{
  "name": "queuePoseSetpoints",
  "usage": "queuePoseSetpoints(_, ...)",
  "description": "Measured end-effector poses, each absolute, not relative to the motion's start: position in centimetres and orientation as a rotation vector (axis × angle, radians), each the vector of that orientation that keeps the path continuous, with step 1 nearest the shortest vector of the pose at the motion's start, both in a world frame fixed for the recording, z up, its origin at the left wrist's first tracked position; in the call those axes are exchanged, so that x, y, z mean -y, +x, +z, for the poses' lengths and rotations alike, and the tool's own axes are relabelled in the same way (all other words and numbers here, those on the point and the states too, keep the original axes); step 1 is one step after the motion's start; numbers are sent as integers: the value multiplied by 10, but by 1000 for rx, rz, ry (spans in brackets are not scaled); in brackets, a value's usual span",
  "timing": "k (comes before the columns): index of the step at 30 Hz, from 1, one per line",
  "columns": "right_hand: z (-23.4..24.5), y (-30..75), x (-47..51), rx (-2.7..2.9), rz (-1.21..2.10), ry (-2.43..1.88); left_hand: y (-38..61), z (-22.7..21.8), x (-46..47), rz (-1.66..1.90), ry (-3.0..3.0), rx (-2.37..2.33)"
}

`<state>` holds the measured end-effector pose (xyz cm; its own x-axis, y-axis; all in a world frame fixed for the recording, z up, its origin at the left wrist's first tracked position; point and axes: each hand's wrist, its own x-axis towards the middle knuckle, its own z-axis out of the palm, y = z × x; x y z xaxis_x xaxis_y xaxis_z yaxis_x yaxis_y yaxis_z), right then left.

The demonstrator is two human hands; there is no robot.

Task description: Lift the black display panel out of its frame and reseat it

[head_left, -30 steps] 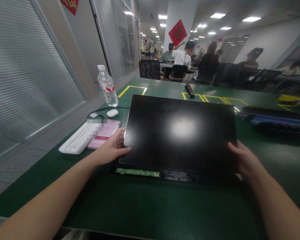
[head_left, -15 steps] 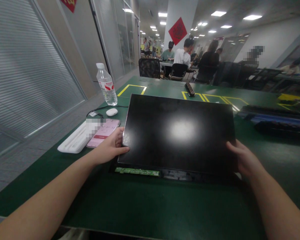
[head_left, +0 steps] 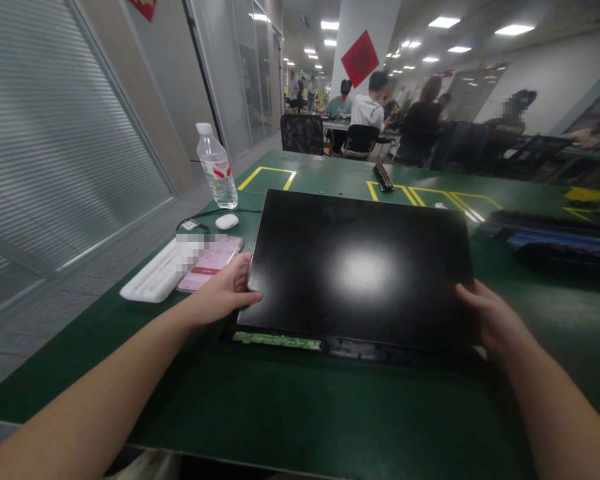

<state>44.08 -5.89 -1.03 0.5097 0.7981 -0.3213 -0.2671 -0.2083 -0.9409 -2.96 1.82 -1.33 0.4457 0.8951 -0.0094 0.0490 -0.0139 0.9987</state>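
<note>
A black, glossy display panel [head_left: 330,267] is held between my two hands above the green table [head_left: 300,413], its face up and reflecting a bright spot. My left hand [head_left: 235,287] grips its left edge, thumb on the face and fingers curled behind. At the right edge my right hand [head_left: 495,317] does the same, its fingers mostly hidden under the panel. Below the panel's near edge shows a green circuit board strip [head_left: 277,341] beside a dark strip. Whether these are joined to the held panel I cannot tell.
Left of the panel are a phone [head_left: 210,263], a white oblong case [head_left: 155,277], a white earbud case [head_left: 227,221], a cable and a water bottle [head_left: 217,167]. A dark slotted block [head_left: 383,178] lies at the back. Dark panels [head_left: 565,243] lie at right. People sit beyond.
The view has shifted slightly, so everything sits a little to the right. Both hands keep their hold on the panel, with almost no movement against it.
</note>
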Motion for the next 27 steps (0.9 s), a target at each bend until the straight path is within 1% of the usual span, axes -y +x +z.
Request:
queuePoseSetpoints(22,-10,441,60,547,1082,-1552,-30,-11,-18,793,1515,-904)
queuePoseSetpoints(27,-10,441,60,563,1044,-1587,-30,-9,-17,787,1551,-919)
